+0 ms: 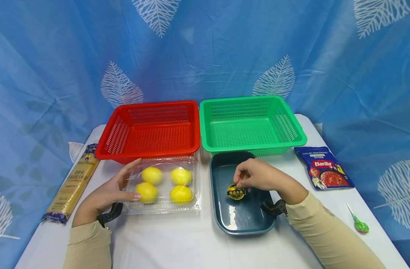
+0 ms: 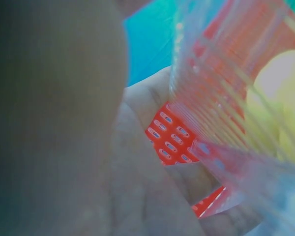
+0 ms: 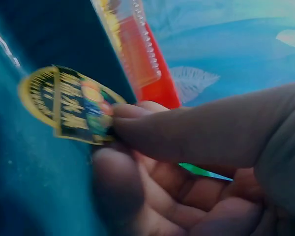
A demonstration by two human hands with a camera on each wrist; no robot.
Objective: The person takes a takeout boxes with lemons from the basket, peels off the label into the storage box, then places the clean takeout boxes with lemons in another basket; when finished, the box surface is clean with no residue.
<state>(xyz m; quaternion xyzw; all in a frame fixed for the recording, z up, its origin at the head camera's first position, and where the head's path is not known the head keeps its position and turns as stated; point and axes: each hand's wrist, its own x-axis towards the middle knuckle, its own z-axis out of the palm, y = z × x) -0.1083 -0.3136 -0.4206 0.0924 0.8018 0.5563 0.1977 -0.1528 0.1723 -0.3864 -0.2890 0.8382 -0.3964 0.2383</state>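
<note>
Yellow lemons (image 1: 151, 175), several of them, sit inside a clear plastic clamshell box (image 1: 164, 207). My left hand (image 1: 102, 196) grips the box at its left side, the thumb over the near left part and the fingers along the far left. In the left wrist view, fingers (image 2: 187, 182) show against the ribbed plastic wall. Between thumb and forefinger, my right hand (image 1: 256, 175) pinches a black and gold oval fruit sticker (image 1: 236, 192) above a dark blue tray (image 1: 221, 220). The sticker's printed face shows large in the right wrist view.
A red basket (image 1: 104, 152) and a green basket (image 1: 255, 145) stand side by side at the back. Far left lies a spaghetti pack (image 1: 71, 183). On the right are a Barilla sauce pouch (image 1: 324, 168) and a small green-handled thing (image 1: 360, 225) with a thin pale tip.
</note>
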